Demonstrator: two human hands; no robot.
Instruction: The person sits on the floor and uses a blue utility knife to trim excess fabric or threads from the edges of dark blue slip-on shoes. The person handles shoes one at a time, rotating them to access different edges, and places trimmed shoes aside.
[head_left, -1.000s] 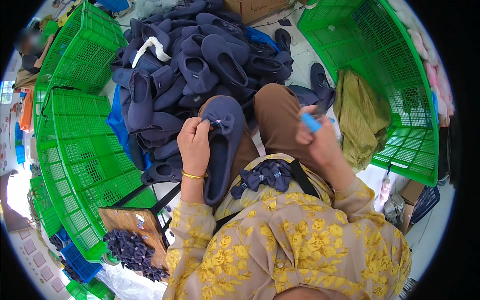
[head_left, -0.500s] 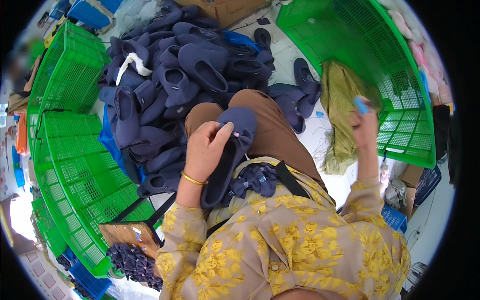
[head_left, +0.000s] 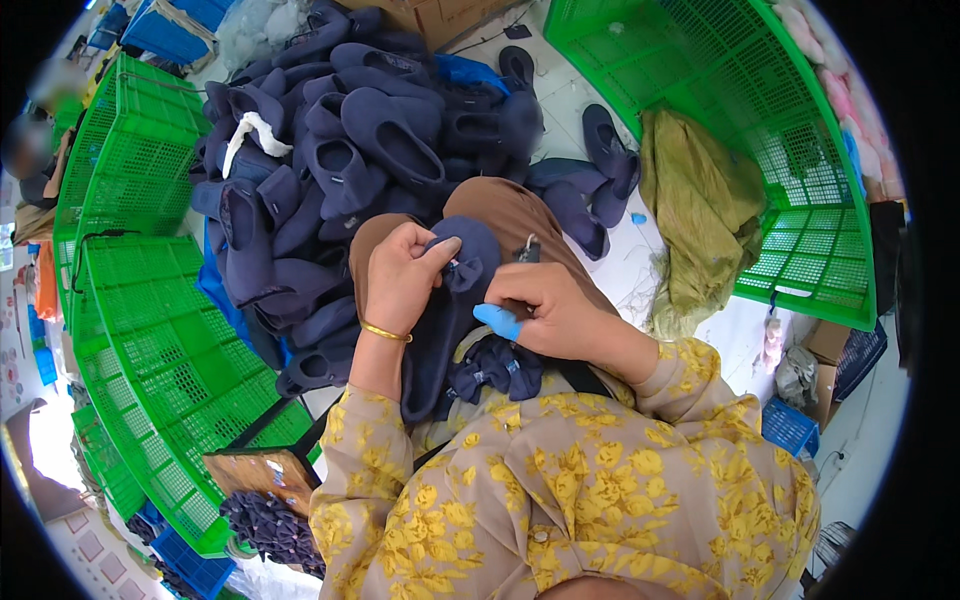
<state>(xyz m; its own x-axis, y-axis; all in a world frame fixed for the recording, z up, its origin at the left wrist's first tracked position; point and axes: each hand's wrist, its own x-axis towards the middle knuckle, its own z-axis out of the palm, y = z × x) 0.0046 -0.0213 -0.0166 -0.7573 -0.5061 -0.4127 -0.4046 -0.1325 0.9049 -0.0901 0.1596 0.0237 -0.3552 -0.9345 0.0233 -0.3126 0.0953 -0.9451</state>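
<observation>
Near the middle of the view, a navy slipper (head_left: 432, 335) lies lengthwise over the seated person's lap, its toe toward 12 o'clock. The left hand (head_left: 403, 275), at about 10 o'clock, pinches the upper beside a navy bow (head_left: 463, 275), thumb against forefinger. The right hand (head_left: 545, 315) is just to the slipper's 3 o'clock, fingers curled in and apparently gripping a small dark item (head_left: 527, 250) with a metallic tip; a blue cover (head_left: 497, 320) sheathes one digit.

The left pinch looks like the weak point: if it slackens, the bow could twist or sit crooked, since nothing else visibly steadies it. The slipper itself rests on soft trousers (head_left: 520, 210) — a shift of the knees could tip it. Should the dark item prove sharp, which I cannot tell, a careless pass could snag the fabric or catch the left fingertips. Any thread between the hands is too fine to make out, so a tangle could go unnoticed.

Toward 6 o'clock, loose bows (head_left: 495, 370) sit in the lap right under the right wrist — a sweep of that forearm could knock them off. The slipper heap (head_left: 330, 150) at 11 o'clock is stacked unevenly, and a nudge might make it slide.
</observation>
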